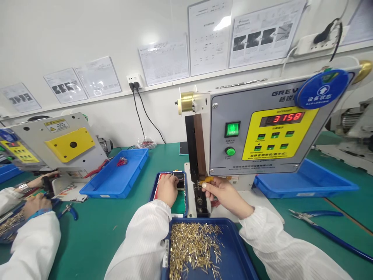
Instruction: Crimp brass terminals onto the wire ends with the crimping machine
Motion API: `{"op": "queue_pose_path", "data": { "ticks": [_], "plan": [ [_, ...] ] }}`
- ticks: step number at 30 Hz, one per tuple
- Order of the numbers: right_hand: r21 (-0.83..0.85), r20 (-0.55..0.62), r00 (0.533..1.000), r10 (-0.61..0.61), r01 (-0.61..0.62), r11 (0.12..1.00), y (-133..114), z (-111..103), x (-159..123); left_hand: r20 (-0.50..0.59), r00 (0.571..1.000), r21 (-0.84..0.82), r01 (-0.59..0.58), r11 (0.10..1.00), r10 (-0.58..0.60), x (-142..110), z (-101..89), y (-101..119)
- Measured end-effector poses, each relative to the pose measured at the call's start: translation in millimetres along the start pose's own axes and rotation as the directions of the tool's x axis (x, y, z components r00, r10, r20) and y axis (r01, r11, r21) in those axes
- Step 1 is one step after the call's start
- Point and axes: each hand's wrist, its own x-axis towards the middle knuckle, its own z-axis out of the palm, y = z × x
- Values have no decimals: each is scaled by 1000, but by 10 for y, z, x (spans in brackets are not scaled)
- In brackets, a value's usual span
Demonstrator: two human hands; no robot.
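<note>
My left hand (167,189) reaches into a small blue tray (152,190) of red, black and green pieces that look like short cut wires. Its fingers are curled down at the black pieces (181,182); what they pinch is hidden. My right hand (229,194) is at the working head of a grey crimping machine (230,155), thumb and finger closed beside a yellow piece (207,179). What lies between those fingertips is too small to make out. Red wires (215,203) show below that hand. In front, a dark blue tray (233,245) holds many brass-coloured terminals (192,249).
Blue-handled cutters (320,223) lie on the right of the green table. Larger blue trays stand right (305,184) and left (116,179), the left one holding a red bundle. Another person's hands (36,204) work at a second machine (70,140) on the left.
</note>
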Motion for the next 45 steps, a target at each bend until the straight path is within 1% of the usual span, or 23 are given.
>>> {"op": "queue_pose_path", "data": {
  "ticks": [2, 5, 8, 10, 12, 18, 24, 34, 42, 45],
  "plan": [
    [-20, -2, 1000, -8, 8, 1000, 15, -5, 4, -114, 991, -58, -82, 995, 75, -50, -66, 78],
    [-19, -12, 1000, -24, 24, 1000, 22, -3, 2, -245, 951, -138, -225, 965, 187, -125, -150, 226],
    [-10, -13, 999, -35, 35, 999, 10, 4, -4, -332, 905, -169, -334, 927, 265, -175, -200, 345],
    [-2, -17, 999, -37, 37, 999, 0, 7, -7, -374, 879, -163, -378, 911, 298, -192, -217, 385],
    [10, -14, 999, -35, 35, 999, -7, 5, -9, -398, 861, -154, -403, 902, 317, -201, -228, 397],
    [19, -18, 1000, -20, 21, 1000, -8, -1, -10, -407, 845, -141, -432, 891, 346, -207, -231, 394],
    [22, -38, 999, -36, 36, 999, -5, 15, -9, -382, 857, -140, -424, 895, 347, -207, -225, 401],
    [-2, -67, 998, 3, -3, 1000, 30, 30, -2, -358, 868, -157, -419, 895, 343, -208, -206, 386],
    [-5, -66, 997, -26, 26, 1000, -2, 38, -14, -366, 862, -146, -425, 893, 351, -208, -227, 398],
    [-4, -67, 998, -13, 13, 1000, -11, 35, -16, -372, 860, -149, -428, 891, 350, -213, -237, 407]
  ]
}}
